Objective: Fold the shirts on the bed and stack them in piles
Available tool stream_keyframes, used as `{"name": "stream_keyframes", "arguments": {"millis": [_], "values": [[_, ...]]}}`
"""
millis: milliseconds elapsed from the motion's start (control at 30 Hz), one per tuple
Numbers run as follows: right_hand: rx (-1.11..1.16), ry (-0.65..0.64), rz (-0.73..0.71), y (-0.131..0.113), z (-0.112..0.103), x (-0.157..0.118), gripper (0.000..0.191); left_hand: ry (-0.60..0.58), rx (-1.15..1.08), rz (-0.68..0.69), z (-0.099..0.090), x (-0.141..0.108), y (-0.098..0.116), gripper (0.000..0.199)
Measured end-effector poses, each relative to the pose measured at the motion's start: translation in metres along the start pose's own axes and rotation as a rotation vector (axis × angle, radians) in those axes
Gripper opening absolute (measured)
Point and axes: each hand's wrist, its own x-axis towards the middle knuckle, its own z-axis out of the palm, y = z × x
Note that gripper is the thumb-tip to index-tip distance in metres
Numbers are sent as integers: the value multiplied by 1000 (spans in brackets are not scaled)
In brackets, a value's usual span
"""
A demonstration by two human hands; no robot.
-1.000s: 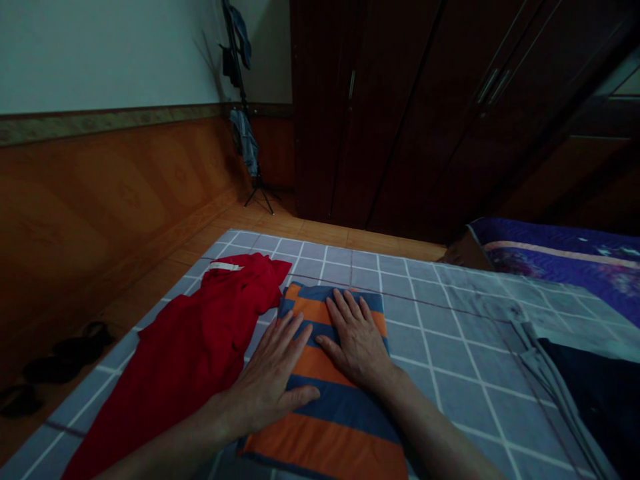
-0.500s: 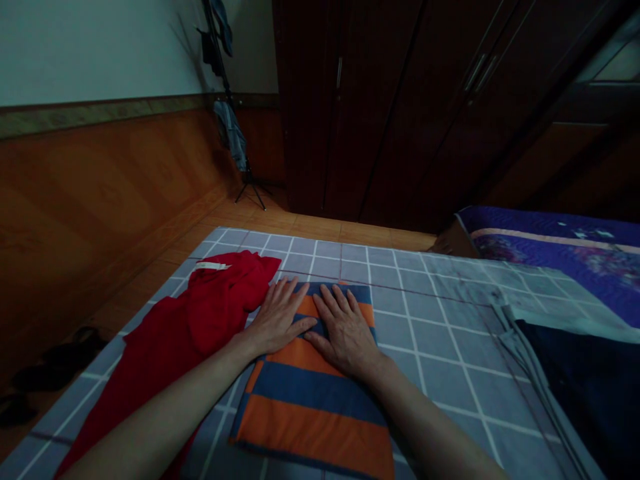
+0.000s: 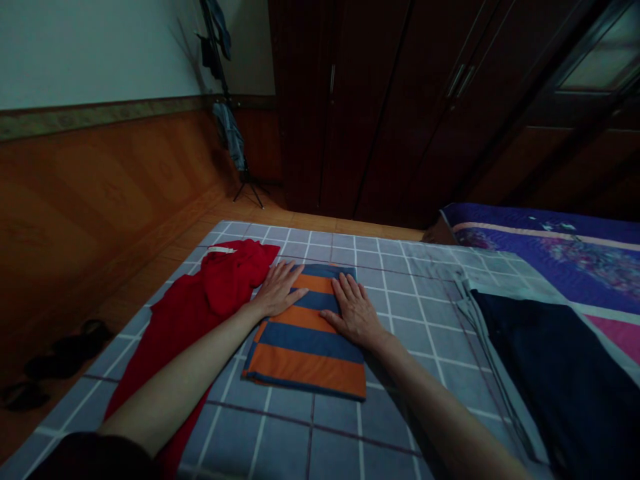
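Head view: the left hand (image 3: pixel 277 291) and right hand (image 3: pixel 354 312) lie flat along opposite edges of a folded striped cloth (image 3: pixel 310 339) on a checked sheet (image 3: pixel 335 417), thumbs spread, fingers slightly parted and clamping nothing, apparently to keep it smooth. Beyond, the wardrobe (image 3: pixel 360 127) is closed, its contents hidden.

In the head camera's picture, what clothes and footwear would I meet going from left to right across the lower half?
Dark footwear, red garment, folded orange-and-blue striped garment, dark navy cloth.
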Motion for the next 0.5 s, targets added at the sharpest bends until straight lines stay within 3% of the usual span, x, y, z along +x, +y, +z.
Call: {"name": "stream_keyframes", "arguments": {"millis": [167, 300, 367, 500], "values": [[27, -9, 52, -5, -14, -48, 85, -3, -1, -4, -1, 3, 1, 68], [137, -86, -190, -31, -30, -91, 81, 0, -1, -38, -7, -3, 7, 67], [194, -161, -273, -37, -34, -110, 81, 7, -5, -62, -11, -18, 13, 67], [213, -238, -230, -32, -35, -135, 78, 29, -39, -151, -7, -74, 27, 71]]}}
